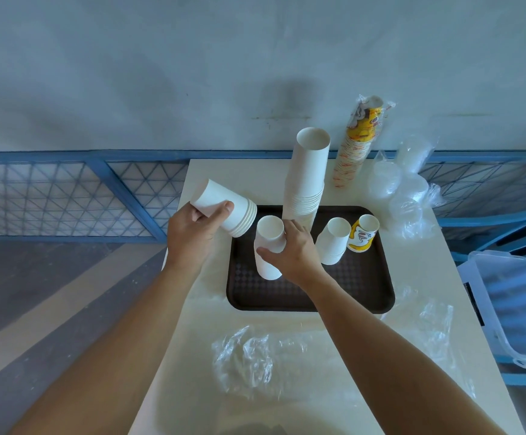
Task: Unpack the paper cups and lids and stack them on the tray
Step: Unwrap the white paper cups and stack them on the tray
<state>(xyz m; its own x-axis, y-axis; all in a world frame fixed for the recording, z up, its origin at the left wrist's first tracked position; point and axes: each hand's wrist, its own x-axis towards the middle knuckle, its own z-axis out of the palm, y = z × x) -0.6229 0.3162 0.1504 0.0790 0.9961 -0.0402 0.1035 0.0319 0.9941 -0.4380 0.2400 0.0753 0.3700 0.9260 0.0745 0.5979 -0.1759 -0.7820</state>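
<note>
A dark brown tray [312,296] lies on the pale table. My left hand [192,233] grips a short nested bundle of white cups [224,208], tilted on its side above the tray's left edge. My right hand [293,252] holds an upside-down white cup stack [268,246] standing at the tray's left. A tall white stack [308,171] rises at the tray's back. To the right stand another short white stack [334,240] and a yellow printed cup [363,233]. A wrapped sleeve of yellow cups [359,142] leans on the wall. Bagged clear lids [406,189] lie at the back right.
Crumpled clear plastic wrap [274,356] lies on the table's near part, and more wrap [425,321] to the tray's right. A clear lidded bin [512,306] sits on a blue chair to the right. A blue mesh fence [67,193] runs behind the table.
</note>
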